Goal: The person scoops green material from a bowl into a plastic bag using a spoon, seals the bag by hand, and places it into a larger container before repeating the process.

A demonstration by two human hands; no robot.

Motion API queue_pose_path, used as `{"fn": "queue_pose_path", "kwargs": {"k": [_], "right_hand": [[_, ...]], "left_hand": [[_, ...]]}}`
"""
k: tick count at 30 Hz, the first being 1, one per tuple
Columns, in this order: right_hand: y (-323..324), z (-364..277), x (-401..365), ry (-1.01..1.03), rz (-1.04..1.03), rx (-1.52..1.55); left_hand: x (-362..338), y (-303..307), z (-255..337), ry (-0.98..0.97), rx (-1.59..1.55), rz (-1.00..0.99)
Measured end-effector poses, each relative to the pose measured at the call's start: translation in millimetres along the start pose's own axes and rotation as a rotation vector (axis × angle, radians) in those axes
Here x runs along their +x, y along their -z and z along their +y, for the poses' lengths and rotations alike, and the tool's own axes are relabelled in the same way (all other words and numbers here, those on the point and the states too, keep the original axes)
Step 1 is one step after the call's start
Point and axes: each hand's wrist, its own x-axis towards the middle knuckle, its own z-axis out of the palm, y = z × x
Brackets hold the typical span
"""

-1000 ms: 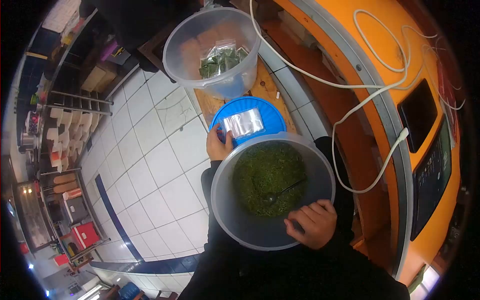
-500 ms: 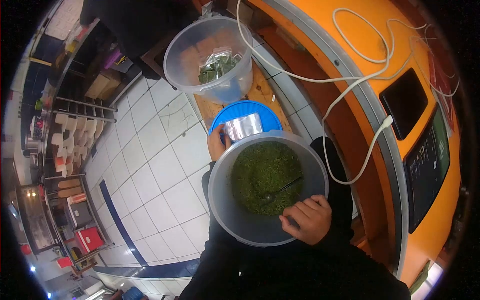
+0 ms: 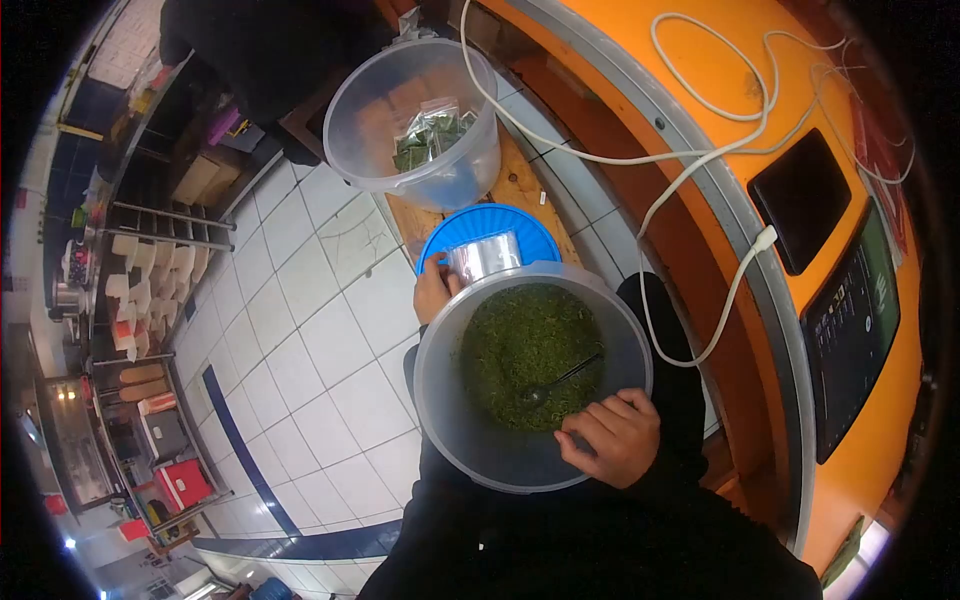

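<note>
A large clear plastic bucket (image 3: 450, 420) rests on my lap, holding chopped green leaves (image 3: 525, 345) and a dark spoon (image 3: 560, 382). My right hand (image 3: 612, 438) grips the bucket's near rim. My left hand (image 3: 435, 287) is at the bucket's far left side, its fingers touching a stack of clear plastic bags (image 3: 485, 255). The bags lie on a blue lid (image 3: 487, 230) just beyond the bucket.
A second clear bucket (image 3: 415, 105) with several filled green packets stands farther off on a wooden board (image 3: 520, 185). An orange counter (image 3: 760, 150) with white cables (image 3: 700, 170) and a dark screen runs along the right. White tiled floor and shelves lie to the left.
The view has shifted a little. My left hand has crept slightly toward the plastic bags on the blue lid. My right hand stays on the bucket rim.
</note>
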Motion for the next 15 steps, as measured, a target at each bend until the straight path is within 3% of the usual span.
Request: {"fn": "queue_pose_path", "kwargs": {"k": [6,12,15], "right_hand": [[0,-1,0,-0.010,-0.005,-0.008],[0,-2,1,-0.017,-0.001,-0.003],[-4,1,-1,-0.001,0.012,0.003]], "left_hand": [[3,10,4,-0.020,-0.039,0.001],[1,31,31,0.012,0.158,-0.085],[1,25,20,-0.083,0.127,-0.047]]}}
